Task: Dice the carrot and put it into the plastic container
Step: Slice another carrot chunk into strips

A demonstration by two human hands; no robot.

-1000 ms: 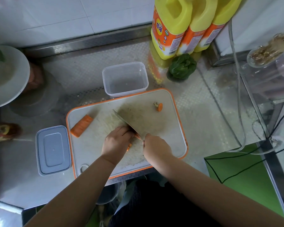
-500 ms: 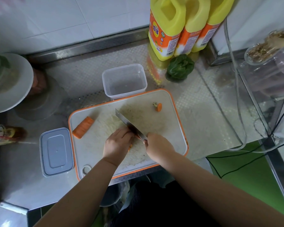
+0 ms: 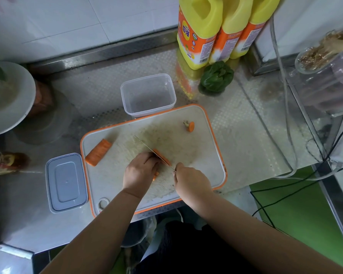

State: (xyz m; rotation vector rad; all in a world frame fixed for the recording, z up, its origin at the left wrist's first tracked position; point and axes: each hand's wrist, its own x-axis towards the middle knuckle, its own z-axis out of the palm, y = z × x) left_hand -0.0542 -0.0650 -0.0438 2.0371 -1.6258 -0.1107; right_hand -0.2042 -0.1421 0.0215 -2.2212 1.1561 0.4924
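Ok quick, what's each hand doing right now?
Left hand: fingers curled, holding down the carrot piece on the cutting board.
Right hand: grips the knife.

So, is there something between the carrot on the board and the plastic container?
Nothing visible. The carrot piece lies mid-board by the knife; the open plastic container sits just beyond the cutting board, bare board between.

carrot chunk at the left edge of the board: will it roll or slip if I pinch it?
The carrot chunk looks flat-cut on top, so it probably won't roll. Likely stiff and fairly dense. Its cut face may be damp and somewhat slippery. It lies close to the cutting board edge, so push inward.
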